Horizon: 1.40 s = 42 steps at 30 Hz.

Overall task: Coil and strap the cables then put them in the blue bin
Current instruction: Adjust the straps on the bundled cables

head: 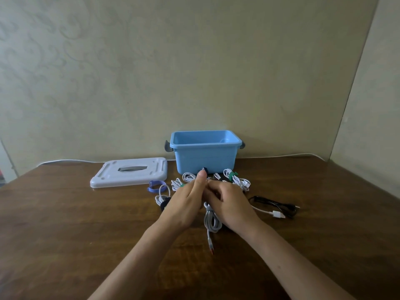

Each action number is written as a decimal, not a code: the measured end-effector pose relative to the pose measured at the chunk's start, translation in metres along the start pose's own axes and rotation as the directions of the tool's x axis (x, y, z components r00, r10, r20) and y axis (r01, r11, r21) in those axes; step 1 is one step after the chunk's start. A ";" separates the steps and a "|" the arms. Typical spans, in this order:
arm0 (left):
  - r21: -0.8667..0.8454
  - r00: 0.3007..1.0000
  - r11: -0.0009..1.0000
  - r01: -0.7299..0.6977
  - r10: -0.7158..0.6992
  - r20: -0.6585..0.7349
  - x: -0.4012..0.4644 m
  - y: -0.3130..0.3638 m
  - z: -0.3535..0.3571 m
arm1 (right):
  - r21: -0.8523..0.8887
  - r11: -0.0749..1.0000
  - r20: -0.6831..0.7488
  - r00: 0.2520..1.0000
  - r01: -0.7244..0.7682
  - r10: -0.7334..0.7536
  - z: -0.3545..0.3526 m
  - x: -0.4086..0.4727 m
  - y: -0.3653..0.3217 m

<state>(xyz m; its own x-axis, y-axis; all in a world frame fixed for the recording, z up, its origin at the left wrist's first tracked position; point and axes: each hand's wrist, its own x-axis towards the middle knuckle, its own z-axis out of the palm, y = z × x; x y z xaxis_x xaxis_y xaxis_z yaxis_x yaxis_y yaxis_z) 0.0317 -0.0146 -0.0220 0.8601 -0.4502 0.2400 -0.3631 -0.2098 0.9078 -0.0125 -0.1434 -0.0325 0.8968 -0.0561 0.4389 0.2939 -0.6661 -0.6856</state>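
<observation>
Both hands, left hand (187,204) and right hand (227,200), grip a white coil (212,219) mid-worktop; strapped coils (236,180) wait, blue bin (205,154) apparently empty.

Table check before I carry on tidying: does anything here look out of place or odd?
Nothing damaged or spilled. The blue bin holds no cables that I can see, with its white lid lying flat beside it. One black cable lies loose and unstrapped at the right, while the coiled white ones sit bundled before the bin.

you're showing 2 bare forearms | left hand (184,204) & right hand (229,204): wearing no sleeves, rings, watch
</observation>
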 end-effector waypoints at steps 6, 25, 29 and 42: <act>-0.144 0.965 0.988 -0.058 0.019 -0.262 0.015 -0.010 -0.022 | -0.063 0.997 0.063 0.997 -0.049 0.053 -0.005 0.000 -0.001; -0.316 0.998 0.948 -0.029 0.011 -0.060 0.009 0.006 -0.031 | -0.355 0.934 -0.003 0.999 -0.044 0.046 -0.030 0.009 0.014; -0.198 0.994 0.976 -0.091 0.077 -0.075 0.007 0.005 -0.024 | -0.142 0.989 -0.180 0.984 -0.031 0.005 -0.027 0.007 0.015; 0.277 0.997 0.958 -0.076 0.068 0.038 0.006 0.001 -0.006 | -0.064 0.998 -0.197 0.980 0.009 -0.021 -0.017 0.007 0.017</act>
<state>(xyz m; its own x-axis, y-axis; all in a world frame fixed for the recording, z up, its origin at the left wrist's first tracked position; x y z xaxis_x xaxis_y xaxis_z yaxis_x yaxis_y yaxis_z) 0.0387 -0.0127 -0.0179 0.8188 -0.4965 0.2880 -0.5128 -0.4072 0.7558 -0.0066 -0.1672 -0.0310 0.8076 -0.1874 0.5592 0.2799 -0.7127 -0.6432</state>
